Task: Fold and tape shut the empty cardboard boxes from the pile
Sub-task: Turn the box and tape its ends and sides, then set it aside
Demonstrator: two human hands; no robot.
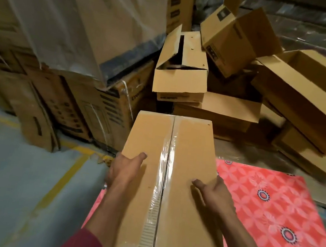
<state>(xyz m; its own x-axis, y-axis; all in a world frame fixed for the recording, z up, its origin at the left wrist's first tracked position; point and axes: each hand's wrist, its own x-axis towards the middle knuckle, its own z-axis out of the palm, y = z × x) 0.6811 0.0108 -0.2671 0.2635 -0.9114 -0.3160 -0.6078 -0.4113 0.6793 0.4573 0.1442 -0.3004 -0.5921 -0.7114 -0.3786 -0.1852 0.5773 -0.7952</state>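
Head view, taped box (pixel 173 178): we hold it in front of us, above the red patterned mat (pixel 271 204), clear tape along its centre seam.
Left hand (pixel 124 172): grips the left edge, thumb on top.
Right hand (pixel 214 194): grips the right edge likewise.
Our advice: we keep it level and set it clear of the open boxes (pixel 182 67) ahead.
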